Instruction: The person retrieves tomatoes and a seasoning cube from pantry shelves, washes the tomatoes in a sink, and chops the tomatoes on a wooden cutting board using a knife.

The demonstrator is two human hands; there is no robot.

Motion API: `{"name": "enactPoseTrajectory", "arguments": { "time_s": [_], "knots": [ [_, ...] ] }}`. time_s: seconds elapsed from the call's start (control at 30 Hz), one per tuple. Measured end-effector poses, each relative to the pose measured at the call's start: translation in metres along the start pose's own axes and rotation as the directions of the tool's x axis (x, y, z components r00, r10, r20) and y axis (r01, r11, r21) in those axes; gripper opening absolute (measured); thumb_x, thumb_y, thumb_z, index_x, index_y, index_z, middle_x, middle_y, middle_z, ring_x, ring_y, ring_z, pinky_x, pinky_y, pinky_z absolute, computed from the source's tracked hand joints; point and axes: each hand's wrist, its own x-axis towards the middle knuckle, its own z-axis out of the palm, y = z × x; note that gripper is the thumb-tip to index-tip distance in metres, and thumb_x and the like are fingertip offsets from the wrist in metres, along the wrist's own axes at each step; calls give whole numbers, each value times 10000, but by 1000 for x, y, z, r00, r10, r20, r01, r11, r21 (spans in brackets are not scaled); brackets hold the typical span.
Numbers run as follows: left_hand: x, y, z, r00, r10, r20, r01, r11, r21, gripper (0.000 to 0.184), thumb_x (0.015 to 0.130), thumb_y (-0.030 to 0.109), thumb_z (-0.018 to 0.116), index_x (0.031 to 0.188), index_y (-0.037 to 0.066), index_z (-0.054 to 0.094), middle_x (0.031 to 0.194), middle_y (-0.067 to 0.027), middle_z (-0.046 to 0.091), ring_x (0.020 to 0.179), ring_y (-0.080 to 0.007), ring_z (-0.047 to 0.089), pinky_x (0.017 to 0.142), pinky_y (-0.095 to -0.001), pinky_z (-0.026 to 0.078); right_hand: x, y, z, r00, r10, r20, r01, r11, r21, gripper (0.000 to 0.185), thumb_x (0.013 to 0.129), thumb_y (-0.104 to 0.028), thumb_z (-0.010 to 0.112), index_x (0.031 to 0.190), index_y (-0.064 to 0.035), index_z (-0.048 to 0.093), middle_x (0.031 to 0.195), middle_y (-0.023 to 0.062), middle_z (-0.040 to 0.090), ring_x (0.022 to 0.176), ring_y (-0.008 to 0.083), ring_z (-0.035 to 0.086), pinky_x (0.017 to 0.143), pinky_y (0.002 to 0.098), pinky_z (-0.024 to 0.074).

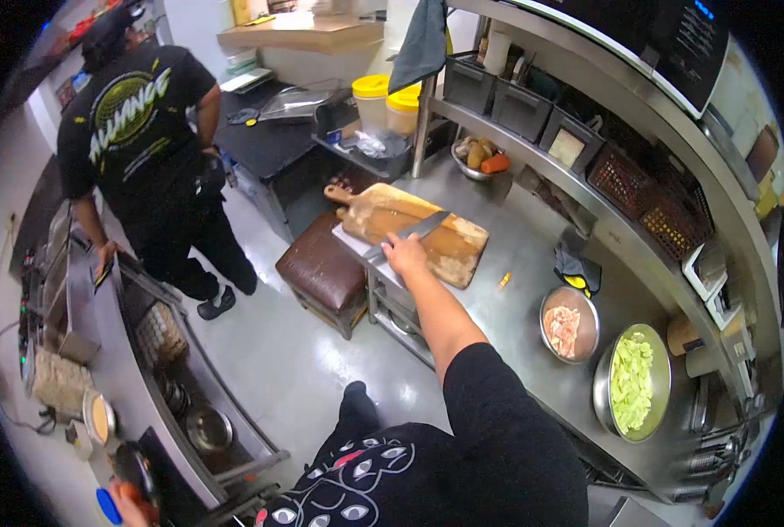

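A large kitchen knife (431, 225) lies low across the wooden cutting board (458, 255) on the steel counter. My right hand (406, 256) is closed on it near the handle, with my arm stretched forward. A second paddle-shaped wooden board (383, 198) with a handle lies behind or under it. At the bottom left edge, my left hand (132, 504) appears small and partly cut off. Its fingers look curled beside a blue object (108, 507) that I cannot make out, close to a dark pan (134, 467).
A bowl of sliced raw meat (561, 330) and a bowl of chopped green vegetable (633, 378) stand on the right counter. Another bowl (473, 167) holds potatoes and a carrot. A brown stool (323, 263) stands in the aisle. A co-worker (137, 140) stands at the left counter.
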Motion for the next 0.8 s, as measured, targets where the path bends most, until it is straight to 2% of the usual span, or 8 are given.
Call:
{"name": "enactPoseTrajectory", "arguments": {
  "time_s": [0.03, 0.07, 0.13, 0.33, 0.53, 0.6, 0.7, 0.8],
  "knots": [
    [44, 3, 27, 995, 39, 92, -46, 996, 79, 391, 935, 282, 417, 1289, 119, 383, 1059, -81, 538, 907, -167, 541, 743, -317, 488, 7, -1, 3, 1000, 12, 17, -11, 1000, -20, 399, 883, -460, 465, 1230, -268, 510, 1193, 208, 438, 1040, 341, 545, 848, 427, 473],
    [101, -4, 61, 983, 107, 150, -160, 900, 406, 342, 913, 223, 429, 1238, 115, 431, 882, -44, 547, 656, -134, 529, 564, -270, 471, 15, -2, 4, 999, 25, 34, -23, 999, -39, 402, 887, -467, 454, 1235, -275, 507, 1196, 210, 439, 1036, 342, 553, 843, 427, 477],
    [123, 47, 221, 934, 150, 326, -222, 955, 197, 287, 876, 209, 490, 1152, 132, 505, 753, -25, 538, 417, -93, 417, 343, -215, 329, 18, -7, -2, 999, 36, 31, -34, 998, -49, 455, 870, -495, 461, 1221, -212, 517, 1135, 222, 492, 997, 360, 573, 823, 426, 486],
    [130, 93, 564, 492, -112, 863, -206, 949, 240, 286, 841, 161, 467, 1101, 80, 555, 718, -48, 582, 435, -108, 494, 349, -239, 382, -1, 5, -12, 985, 172, 19, -172, 984, 43, 417, 798, -271, 576, 1167, -88, 511, 1022, 246, 561, 917, 387, 591, 790, 445, 490],
    [28, 51, 780, 217, -90, 972, -322, 933, 158, 339, 815, 132, 487, 1135, 63, 578, 816, -97, 634, 550, -167, 576, 487, -316, 476, -49, 68, -37, 952, 306, -13, -298, 937, 184, 578, 749, -105, 531, 1298, -92, 349, 973, 263, 578, 901, 420, 578, 795, 466, 468],
    [-21, 69, 806, 225, -225, 948, -295, 912, 286, 337, 800, 122, 503, 1115, 53, 601, 800, -111, 641, 578, -204, 605, 537, -327, 498, -65, 86, -54, 942, 331, 45, -332, 913, 237, 633, 754, -107, 524, 1342, -91, 290, 950, 258, 588, 895, 418, 577, 797, 470, 460],
    [-45, 23, 859, 261, -23, 965, -414, 901, 133, 322, 794, 120, 516, 1088, 29, 611, 772, -129, 638, 568, -224, 620, 541, -328, 503, -77, 113, -70, 954, 279, 112, -299, 923, 242, 614, 776, -80, 489, 1351, -65, 276, 907, 256, 593, 850, 399, 590, 769, 468, 464],
    [-60, 19, 875, 309, -74, 948, -294, 941, 170, 346, 803, 148, 529, 1118, 20, 596, 777, -147, 636, 565, -222, 626, 526, -327, 500, -83, 128, -80, 969, 235, 75, -246, 925, 288, 570, 824, -93, 468, 1362, -82, 281, 862, 249, 589, 792, 398, 589, 733, 469, 467]
  ]
}}
